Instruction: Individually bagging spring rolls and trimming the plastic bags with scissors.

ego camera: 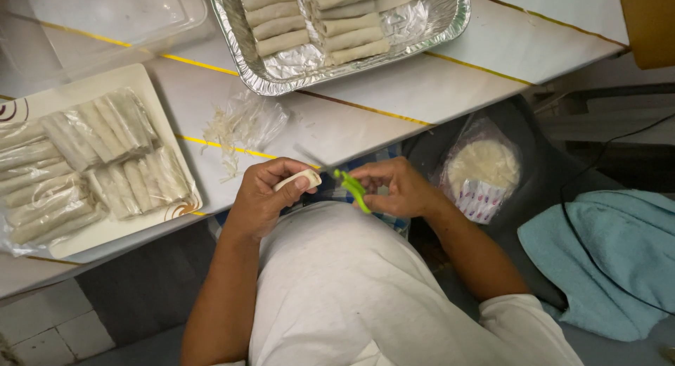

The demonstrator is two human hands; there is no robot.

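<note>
Looking down, we see our left hand (264,197) curled round a pale, short roll-shaped piece (299,180), thumb and forefinger pinching it near the end so the tip sticks out toward the other hand. Our right hand (397,190) is closed on a green-handled tool (354,189) (prob. small scissors or a peeler, can't tell which), angled down and in toward the roll. Both hands sit close together just off the table (394,99) edge, over our lap, so elbows stay tucked and the piece is near the eye.

On the table to the left, a white tray (105,229) holds wrapped pale rolls (105,162) in bundles, within easy reach of the left arm. Farther up, a foil pan (443,21) has unwrapped rolls (316,21) lined in rows. Btw them lies a crumpled clear plastic wrapper (249,123). To the right, lower down, a bag of round wrappers (481,169) sits near a light blue towel (605,260).
</note>
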